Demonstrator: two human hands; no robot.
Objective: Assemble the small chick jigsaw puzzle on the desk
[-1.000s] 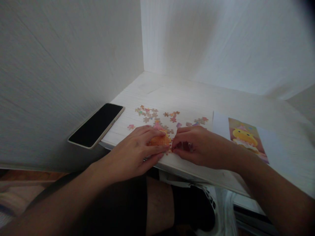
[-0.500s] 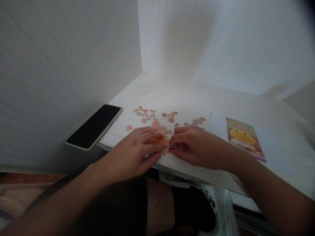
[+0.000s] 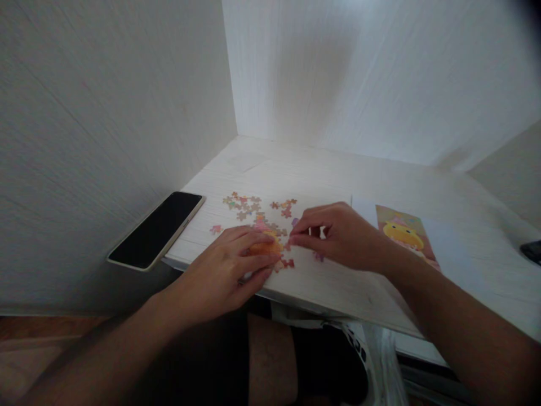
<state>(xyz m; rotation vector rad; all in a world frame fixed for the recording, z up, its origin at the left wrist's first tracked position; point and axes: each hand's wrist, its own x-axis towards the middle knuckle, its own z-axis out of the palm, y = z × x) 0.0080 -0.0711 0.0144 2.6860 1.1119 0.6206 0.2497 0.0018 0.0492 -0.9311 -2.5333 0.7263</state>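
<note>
My left hand [image 3: 230, 265] lies flat, fingers spread, pressing the orange assembled puzzle section [image 3: 262, 248] near the desk's [image 3: 338, 287] front edge; my right hand [image 3: 338, 234] pinches fingertips together just beside it. Loose puzzle pieces [image 3: 247, 204] lie behind; a phone [image 3: 156, 228] overhangs the left edge.

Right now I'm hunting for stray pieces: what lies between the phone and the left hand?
In the head view, one loose pink puzzle piece lies on the table between the phone and the left hand.

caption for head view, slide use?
Left hand rests on orange puzzle cluster; right hand pinches beside loose pieces.
</note>
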